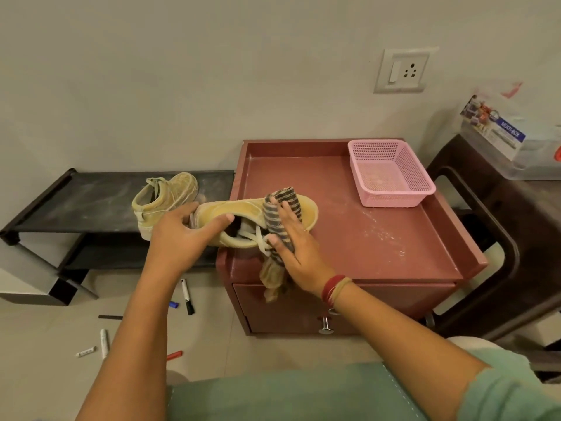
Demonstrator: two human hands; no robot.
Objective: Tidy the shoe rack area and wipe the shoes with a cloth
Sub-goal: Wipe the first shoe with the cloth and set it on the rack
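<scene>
The left hand grips the heel end of a yellow sneaker, thumb hooked over its collar, holding it over the near left corner of the reddish cabinet's surface. The right hand presses a striped cloth onto the sneaker's toe half, fingers spread and thumb pinching the cloth, whose tail hangs below the wrist. A second sneaker stands on the black shoe rack to the left; a pink basket sits far right on the surface.
</scene>
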